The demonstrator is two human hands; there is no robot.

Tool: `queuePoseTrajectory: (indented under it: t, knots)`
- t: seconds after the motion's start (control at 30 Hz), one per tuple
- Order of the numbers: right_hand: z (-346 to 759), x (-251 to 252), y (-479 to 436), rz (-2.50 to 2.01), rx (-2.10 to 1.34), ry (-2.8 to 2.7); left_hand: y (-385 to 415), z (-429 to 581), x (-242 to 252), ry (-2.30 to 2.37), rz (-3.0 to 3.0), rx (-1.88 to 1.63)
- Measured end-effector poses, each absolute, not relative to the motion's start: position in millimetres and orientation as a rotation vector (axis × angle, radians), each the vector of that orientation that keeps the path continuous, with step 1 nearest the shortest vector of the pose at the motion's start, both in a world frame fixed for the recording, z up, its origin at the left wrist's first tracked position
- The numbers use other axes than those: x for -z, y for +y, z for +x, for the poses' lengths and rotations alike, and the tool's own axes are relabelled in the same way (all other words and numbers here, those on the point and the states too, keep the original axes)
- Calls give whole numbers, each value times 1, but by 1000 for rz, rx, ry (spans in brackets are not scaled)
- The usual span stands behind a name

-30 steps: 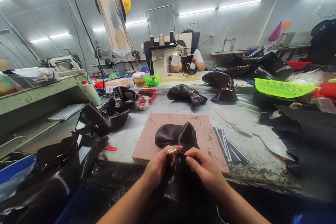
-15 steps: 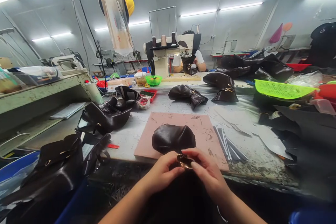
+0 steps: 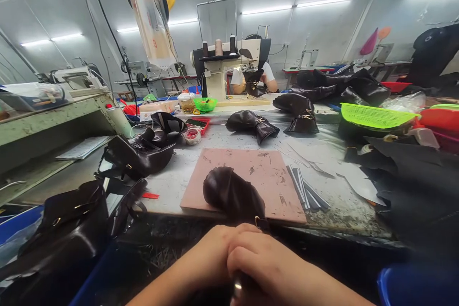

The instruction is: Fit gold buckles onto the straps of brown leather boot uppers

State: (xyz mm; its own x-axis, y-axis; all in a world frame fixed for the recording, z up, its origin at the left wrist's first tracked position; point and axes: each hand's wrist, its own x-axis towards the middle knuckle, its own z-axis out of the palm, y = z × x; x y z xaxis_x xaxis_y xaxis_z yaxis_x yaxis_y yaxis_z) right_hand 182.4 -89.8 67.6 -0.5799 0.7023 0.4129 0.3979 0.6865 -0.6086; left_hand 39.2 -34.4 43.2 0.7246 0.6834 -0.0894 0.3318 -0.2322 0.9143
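Note:
A dark brown leather boot upper lies over the near edge of the pink board, and its lower end drops off the table toward me. A small gold buckle shows on it just above my hands. My left hand and my right hand are pressed together below the table edge, both with fingers curled closed on the hanging end of the leather. A small shiny metal bit glints between them. What lies under my fingers is hidden.
Several finished brown boot uppers are heaped at the left, over a blue bin. Two more boot uppers lie beyond the board. Black strips sit right of it. A green basket is at right. A person sits behind a sewing machine.
My hands have dropped lower and closed together, drawing the strap end below the table edge. The leather piece has rolled narrower and leans left on the board. The view has tilted slightly.

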Motion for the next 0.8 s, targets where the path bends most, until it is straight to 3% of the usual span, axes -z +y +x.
queuePoseTrajectory:
  t: [0.1, 0.23, 0.6, 0.67, 0.8]
  knots:
    - [191, -65, -95, -771, -719, -2162, -38, 36, -47, 677, 1979, -240]
    - [221, -51, -98, -895, -730, -1756, -35, 26, -44, 656, 1738, -345]
    - [247, -17, -95, -1205, 220, -1929, -38, 40, -39, 912, 1439, -310]
    - [244, -21, -94, -1241, 159, -1837, -41, 42, -40, 943, 1467, -312]
    - [234, -27, -92, -1119, -394, -1725, -45, 43, -46, 881, 1771, -323]
